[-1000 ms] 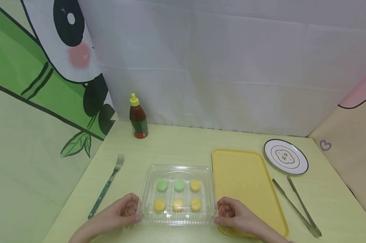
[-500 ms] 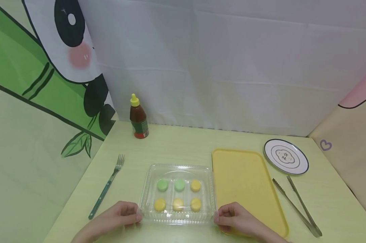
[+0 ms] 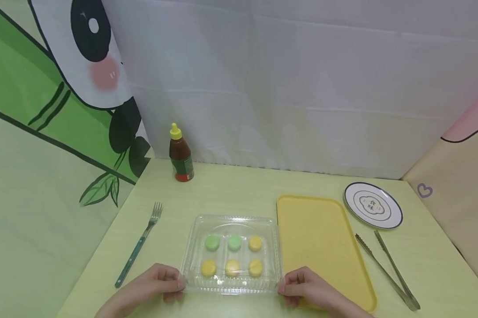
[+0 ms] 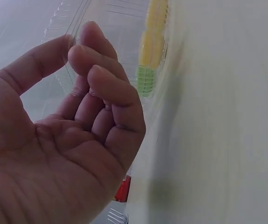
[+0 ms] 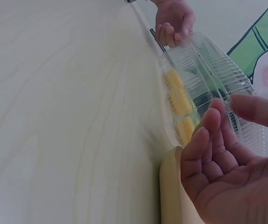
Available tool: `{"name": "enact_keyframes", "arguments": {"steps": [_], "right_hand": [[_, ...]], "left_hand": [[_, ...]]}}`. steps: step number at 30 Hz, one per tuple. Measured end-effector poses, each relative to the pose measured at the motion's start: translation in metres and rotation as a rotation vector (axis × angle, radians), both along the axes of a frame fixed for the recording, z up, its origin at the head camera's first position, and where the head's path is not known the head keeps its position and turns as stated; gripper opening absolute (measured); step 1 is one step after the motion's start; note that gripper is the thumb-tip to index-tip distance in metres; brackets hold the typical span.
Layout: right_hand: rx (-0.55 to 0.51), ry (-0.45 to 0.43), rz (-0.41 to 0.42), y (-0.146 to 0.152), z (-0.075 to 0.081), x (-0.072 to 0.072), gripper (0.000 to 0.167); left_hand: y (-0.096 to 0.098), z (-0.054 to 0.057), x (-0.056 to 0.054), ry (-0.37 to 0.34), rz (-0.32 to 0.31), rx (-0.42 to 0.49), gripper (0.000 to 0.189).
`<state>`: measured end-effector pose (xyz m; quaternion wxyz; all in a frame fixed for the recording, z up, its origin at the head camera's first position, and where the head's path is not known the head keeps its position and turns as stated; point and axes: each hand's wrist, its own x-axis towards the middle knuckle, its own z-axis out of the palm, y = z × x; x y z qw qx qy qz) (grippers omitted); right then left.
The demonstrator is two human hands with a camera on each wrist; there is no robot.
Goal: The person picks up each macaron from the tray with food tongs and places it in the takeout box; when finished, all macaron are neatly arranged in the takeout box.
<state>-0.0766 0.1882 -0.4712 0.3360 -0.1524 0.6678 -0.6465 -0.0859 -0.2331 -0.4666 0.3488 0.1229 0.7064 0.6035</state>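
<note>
A clear plastic clamshell box point(image 3: 231, 285) with a lidded top sits at the near middle of the table in the head view. Inside are two green macarons point(image 3: 234, 242) and several yellow macarons point(image 3: 208, 268), set in two rows. My left hand point(image 3: 159, 282) pinches the rim at the box's near left corner between thumb and fingers. At the near right corner, my right hand point(image 3: 306, 287) pinches the rim the same way, over the edge of the yellow tray point(image 3: 316, 238). Both wrist views show the thumb and index fingertip meeting on the thin plastic rim point(image 5: 213, 74).
A fork point(image 3: 139, 245) with a green handle lies on the left. The sauce bottle point(image 3: 181, 157) stands at the back left. To the right of the tray are a white plate point(image 3: 374, 205) and metal tongs point(image 3: 389, 269). A cloth backdrop point(image 3: 302, 88) borders the table's far edge.
The fingers of both hands have lowered slightly and drawn in at the box's near corners. The box and its macarons stay in nearly the same place.
</note>
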Motion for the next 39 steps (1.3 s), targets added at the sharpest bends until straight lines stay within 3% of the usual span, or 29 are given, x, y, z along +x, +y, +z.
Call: {"name": "enact_keyframes", "arguments": {"steps": [7,13,28,32,39], "right_hand": [[-0.031,-0.043,-0.024,-0.0028,-0.0009,0.0015,0.038],[-0.035,-0.056,-0.062,-0.0053,0.0006,0.0026,0.036],[-0.042,-0.082,-0.104,-0.0079,-0.0002,0.0041,0.04],[-0.04,-0.085,-0.113,-0.0091,-0.002,0.0044,0.04],[-0.045,-0.075,-0.114,-0.0098,-0.0024,0.005,0.04]], "left_hand": [[0.0005,-0.0009,0.0012,-0.051,-0.008,0.081,0.034],[0.0027,-0.0014,0.0014,-0.055,-0.026,0.142,0.034],[0.0079,-0.0033,0.0027,-0.079,0.047,0.161,0.033],[0.0076,-0.0037,0.0029,-0.084,0.051,0.159,0.024],[0.0074,-0.0058,0.003,-0.08,0.042,0.173,0.03]]}}
